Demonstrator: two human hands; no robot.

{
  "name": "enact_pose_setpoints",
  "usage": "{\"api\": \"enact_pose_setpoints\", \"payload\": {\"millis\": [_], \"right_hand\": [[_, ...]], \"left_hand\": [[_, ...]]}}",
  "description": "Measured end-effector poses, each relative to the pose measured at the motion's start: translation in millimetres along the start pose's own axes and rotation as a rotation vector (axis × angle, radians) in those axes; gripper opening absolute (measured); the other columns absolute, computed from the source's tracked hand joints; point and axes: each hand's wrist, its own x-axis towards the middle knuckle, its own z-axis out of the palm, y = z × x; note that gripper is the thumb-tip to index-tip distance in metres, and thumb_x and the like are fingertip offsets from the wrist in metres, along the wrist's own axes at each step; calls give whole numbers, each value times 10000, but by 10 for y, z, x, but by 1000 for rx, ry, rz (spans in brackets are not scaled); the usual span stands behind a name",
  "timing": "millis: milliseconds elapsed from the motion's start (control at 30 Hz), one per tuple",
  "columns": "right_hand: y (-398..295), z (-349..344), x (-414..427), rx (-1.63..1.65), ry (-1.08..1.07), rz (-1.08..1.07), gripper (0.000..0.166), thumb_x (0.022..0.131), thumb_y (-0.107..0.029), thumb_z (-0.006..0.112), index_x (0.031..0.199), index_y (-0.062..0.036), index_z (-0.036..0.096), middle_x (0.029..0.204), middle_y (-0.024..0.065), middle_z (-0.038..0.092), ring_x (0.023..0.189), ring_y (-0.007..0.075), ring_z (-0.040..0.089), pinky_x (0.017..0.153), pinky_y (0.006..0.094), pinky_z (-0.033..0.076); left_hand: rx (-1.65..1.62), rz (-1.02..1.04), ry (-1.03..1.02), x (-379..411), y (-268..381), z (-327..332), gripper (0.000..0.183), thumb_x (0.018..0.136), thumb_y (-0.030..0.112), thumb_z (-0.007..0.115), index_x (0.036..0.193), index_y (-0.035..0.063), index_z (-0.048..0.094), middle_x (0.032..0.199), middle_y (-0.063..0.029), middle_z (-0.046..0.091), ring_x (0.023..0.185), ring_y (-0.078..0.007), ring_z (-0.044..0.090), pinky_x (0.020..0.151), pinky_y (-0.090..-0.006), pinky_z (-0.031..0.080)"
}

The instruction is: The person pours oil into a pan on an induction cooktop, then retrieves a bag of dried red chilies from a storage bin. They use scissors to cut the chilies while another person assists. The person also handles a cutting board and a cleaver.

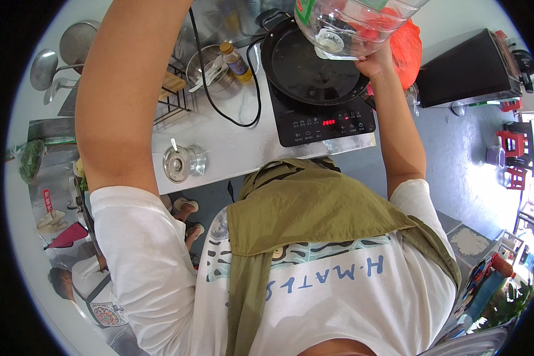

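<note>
My right hand (pixel 374 60) grips a large clear plastic bottle (pixel 360 26) near its neck end, with some fingers hidden behind the bottle. The bottle is tilted over a black frying pan (pixel 313 75), its white cap part (pixel 331 42) low above the pan. Dark, shiny liquid or oil marks show in the pan. It rests on a black induction cooker (pixel 320 127) with lit red digits. My left forearm runs up past the top edge, so my left hand is out of view. Beside my right hand hangs or stands a red plastic bag (pixel 407 53).
On the counter (pixel 231 147) are a lidded glass jar (pixel 176 164) with a spoon, a steel bowl (pixel 209 66) with white spoons, a yellow-capped bottle (pixel 236 62), a black cable (pixel 222 113) and a wire rack (pixel 173 111). A co-worker (pixel 89 285) is at lower left.
</note>
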Motion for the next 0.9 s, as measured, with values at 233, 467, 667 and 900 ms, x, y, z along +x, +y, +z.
{"api": "enact_pose_setpoints", "payload": {"millis": [233, 467, 667, 900], "right_hand": [[16, -31, 7, 23, -16, 3, 504, 900, -554, 295, 790, -104, 495, 604, 19, 492, 432, 108, 348, 355, 241, 199], [18, -79, 32, 10, 29, 9, 524, 893, -569, 301, 784, -101, 512, 619, 14, 496, 466, 114, 397, 360, 241, 212], [33, -83, 19, 17, -1, 19, 526, 891, -565, 308, 772, -95, 511, 604, 18, 487, 459, 116, 378, 368, 241, 205], [48, -47, -18, -11, 13, 6, 525, 889, -563, 315, 770, -90, 509, 597, 16, 485, 452, 113, 372, 370, 240, 207]], "left_hand": [[-5, -2, 11, -1, -14, 11, 786, 893, 535, 417, 1369, -43, 177, 1207, -259, 461, 898, -252, 584, 710, -332, 527], [-21, -6, 21, 6, -18, 24, 782, 896, 524, 422, 1367, -48, 171, 1169, -242, 497, 855, -234, 582, 684, -323, 530], [-7, 12, 30, -23, -25, 46, 792, 900, 521, 416, 1379, -47, 143, 1163, -241, 507, 832, -221, 587, 671, -312, 532], [-29, -14, 26, -16, -45, 17, 794, 898, 525, 416, 1380, -44, 142, 1172, -236, 506, 821, -216, 588, 663, -312, 533]]}}
